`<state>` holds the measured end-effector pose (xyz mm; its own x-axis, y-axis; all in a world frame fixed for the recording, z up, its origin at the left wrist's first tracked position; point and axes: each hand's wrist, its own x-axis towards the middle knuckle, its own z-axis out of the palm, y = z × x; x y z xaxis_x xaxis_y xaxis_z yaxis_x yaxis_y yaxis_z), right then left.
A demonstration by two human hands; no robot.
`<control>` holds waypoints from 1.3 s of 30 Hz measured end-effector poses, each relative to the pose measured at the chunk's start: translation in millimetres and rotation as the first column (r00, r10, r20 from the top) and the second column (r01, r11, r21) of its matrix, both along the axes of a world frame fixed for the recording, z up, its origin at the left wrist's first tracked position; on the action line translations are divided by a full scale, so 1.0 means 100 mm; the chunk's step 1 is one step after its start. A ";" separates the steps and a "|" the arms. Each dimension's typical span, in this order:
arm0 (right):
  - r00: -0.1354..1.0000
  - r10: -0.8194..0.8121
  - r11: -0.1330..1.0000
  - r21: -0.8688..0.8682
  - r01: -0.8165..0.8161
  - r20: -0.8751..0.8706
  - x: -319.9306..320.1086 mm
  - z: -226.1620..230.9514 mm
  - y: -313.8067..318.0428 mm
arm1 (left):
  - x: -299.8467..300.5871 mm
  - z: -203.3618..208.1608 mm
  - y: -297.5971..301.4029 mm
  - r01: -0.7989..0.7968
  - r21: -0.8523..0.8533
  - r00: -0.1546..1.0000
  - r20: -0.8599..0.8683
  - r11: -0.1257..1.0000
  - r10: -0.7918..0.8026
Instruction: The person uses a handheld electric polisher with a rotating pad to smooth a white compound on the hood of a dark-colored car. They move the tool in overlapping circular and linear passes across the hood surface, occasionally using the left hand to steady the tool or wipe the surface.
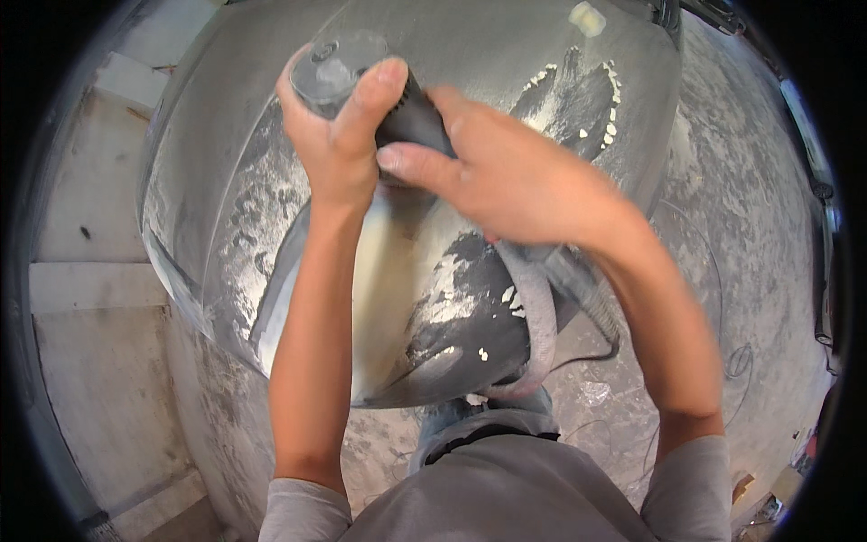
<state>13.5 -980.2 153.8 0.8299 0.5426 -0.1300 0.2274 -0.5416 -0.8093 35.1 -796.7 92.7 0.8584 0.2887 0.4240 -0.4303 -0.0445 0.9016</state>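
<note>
We observe the left hand (339,135) with fingers wrapped around the rounded top of a dark power tool (417,126), the right hand (515,172) gripping its body. We note the tool over a grey, patchy curved panel (479,45); contact cannot be told.

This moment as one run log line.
left hand: around round end of dark tool; right hand: gripping tool's body; panel: grey, patchy, beneath; pale hose: below right hand

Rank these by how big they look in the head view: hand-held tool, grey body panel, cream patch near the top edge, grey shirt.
Largest to smallest, counting visible area:
1. Grey body panel
2. Grey shirt
3. Hand-held tool, partly covered
4. Cream patch
</note>
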 end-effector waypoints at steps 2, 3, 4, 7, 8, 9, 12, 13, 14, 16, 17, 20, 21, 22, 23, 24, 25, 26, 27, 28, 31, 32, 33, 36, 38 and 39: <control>0.997 0.075 0.997 0.032 -0.074 -0.031 -0.02 0.00 0.02 | -0.09 -0.01 0.04 -0.063 -0.002 0.998 0.003 0.998 0.063; 0.992 0.121 0.991 0.049 -0.123 0.040 -0.08 -0.02 0.07 | -0.23 -0.03 0.09 -0.128 0.004 0.991 0.028 0.992 0.128; 0.985 0.159 0.987 -0.001 -0.160 0.060 -0.16 -0.07 0.12 | -0.39 -0.07 0.15 -0.214 0.008 0.977 0.012 0.977 0.214; 0.956 0.291 0.957 -0.023 -0.290 0.042 -0.25 -0.17 0.10 | -0.67 -0.14 0.22 -0.163 -0.017 0.983 0.079 0.987 0.164; 0.951 0.295 0.956 -0.026 -0.293 0.090 -0.22 -0.18 0.08 | -0.70 -0.14 0.21 -0.169 -0.025 0.983 0.069 0.985 0.170; 0.954 0.287 0.955 -0.098 -0.279 0.081 -0.12 -0.17 0.08 | -0.61 -0.15 0.16 -0.197 -0.030 0.979 0.040 0.980 0.198; 0.951 0.223 0.973 -0.105 -0.205 0.213 0.32 -0.01 0.17 | -0.09 -0.05 0.01 -0.195 0.007 0.978 0.074 0.981 0.194; 0.973 0.185 0.972 -0.170 -0.161 0.136 0.45 0.07 0.17 | 0.13 -0.01 -0.05 -0.178 -0.009 0.971 0.159 0.984 0.177; 0.978 0.140 0.984 -0.136 -0.119 0.156 0.50 0.11 0.24 | 0.25 0.00 -0.08 -0.170 -0.030 0.952 0.252 0.985 0.172; 0.987 0.140 0.978 -0.167 -0.125 0.081 0.49 0.19 0.25 | 0.30 -0.02 -0.12 -0.214 -0.021 0.963 0.162 0.977 0.214; 0.988 0.144 0.980 -0.144 -0.136 0.050 0.43 0.22 0.24 | 0.25 -0.03 -0.13 -0.234 -0.011 0.966 0.114 0.972 0.234; 1.000 0.000 0.962 -0.272 0.006 0.023 0.24 0.15 0.23 | -0.10 -0.12 -0.18 -0.332 0.056 0.930 0.188 0.941 0.317; 0.997 0.067 0.984 -0.170 -0.060 0.040 0.20 0.12 0.22 | -0.17 -0.12 -0.22 -0.389 0.074 0.899 0.247 0.918 0.361; 0.994 0.060 0.977 -0.209 -0.040 0.091 0.23 0.09 0.24 | -0.19 -0.09 -0.21 -0.448 0.088 0.863 0.304 0.890 0.404; 0.989 0.056 0.968 -0.248 -0.021 0.135 0.27 0.07 0.25 | -0.22 -0.06 -0.22 -0.434 0.073 0.887 0.209 0.898 0.412; 0.983 0.056 0.957 -0.289 -0.003 0.174 0.35 0.06 0.28 | -0.17 -0.01 -0.19 -0.306 -0.021 0.938 0.166 0.952 0.305; 0.976 0.041 0.941 -0.335 0.034 0.214 0.46 0.07 0.34 | -0.12 0.05 -0.16 -0.184 -0.125 0.972 0.126 0.975 0.200; 0.970 0.025 0.941 -0.333 0.059 0.243 0.54 0.09 0.37 | 0.02 0.13 -0.08 -0.064 -0.108 0.990 0.115 0.992 0.077; 0.963 0.011 0.941 -0.330 0.081 0.269 0.60 0.10 0.39 | 0.11 0.22 0.04 0.055 -0.091 0.994 0.101 0.994 -0.046; 0.957 -0.001 0.940 -0.326 0.100 0.289 0.62 0.09 0.39 | 0.14 0.23 0.12 0.173 -0.075 0.983 0.081 0.982 -0.167; 0.951 -0.029 0.920 -0.364 0.147 0.309 0.60 0.05 0.35 | 0.12 0.15 0.16 0.314 -0.104 0.947 0.114 0.944 -0.302; 0.949 -0.019 0.922 -0.361 0.139 0.316 0.57 0.03 0.34 | 0.09 0.11 0.15 0.300 -0.133 0.944 0.182 0.945 -0.274; 0.940 0.003 0.916 -0.378 0.134 0.341 0.56 0.03 0.33 | 0.08 0.07 0.13 0.286 -0.157 0.936 0.256 0.945 -0.241; 0.912 0.051 0.896 -0.422 0.139 0.408 0.56 0.04 0.36 | 0.12 0.05 0.10 0.192 -0.177 0.943 0.306 0.965 -0.131; 0.925 0.018 0.924 -0.361 0.130 0.379 0.60 0.08 0.44 | 0.18 0.12 0.14 0.231 -0.145 0.969 0.129 0.962 -0.213; 0.942 -0.015 0.914 -0.378 0.149 0.335 0.59 0.10 0.46 | 0.19 0.15 0.15 0.335 -0.184 0.936 0.175 0.924 -0.305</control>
